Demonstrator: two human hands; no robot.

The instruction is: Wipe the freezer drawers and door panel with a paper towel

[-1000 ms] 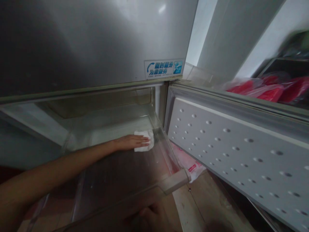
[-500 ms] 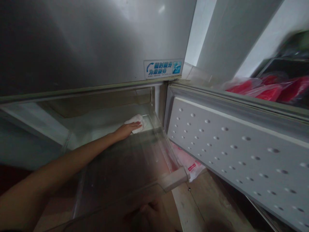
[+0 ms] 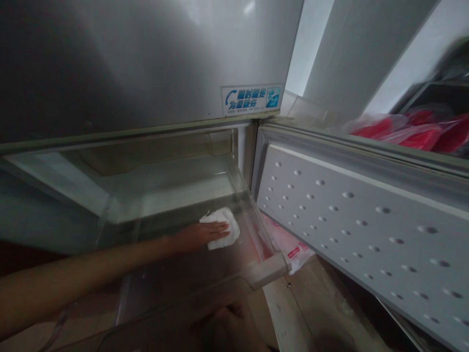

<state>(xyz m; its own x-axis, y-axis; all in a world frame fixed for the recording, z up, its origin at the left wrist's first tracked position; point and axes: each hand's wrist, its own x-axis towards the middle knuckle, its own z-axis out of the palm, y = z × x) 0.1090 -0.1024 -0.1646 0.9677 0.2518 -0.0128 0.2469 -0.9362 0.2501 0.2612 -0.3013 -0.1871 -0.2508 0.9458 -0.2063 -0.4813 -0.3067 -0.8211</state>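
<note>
My left hand [image 3: 200,235] reaches in from the left and presses a folded white cloth [image 3: 230,230] against the bottom of a clear plastic drawer [image 3: 176,278]. Its fingers lie over the cloth, pointing right. The drawer is pulled out of the lower compartment of a fridge [image 3: 146,63]. At the bottom centre, a dim shape that looks like my right hand [image 3: 229,320] shows by the drawer front; its fingers cannot be made out.
The lower fridge door [image 3: 351,215], with a dimpled inner panel, stands swung out to the right. Beneath it a pink-and-white bag [image 3: 289,242] lies on the tiled floor [image 3: 311,298]. Red things in clear plastic [image 3: 414,132] sit beyond the door.
My left hand has drawn the white cloth from the drawer's back part toward me and slightly right, onto its nearer bottom. The dim shape at the bottom has hardly moved.
</note>
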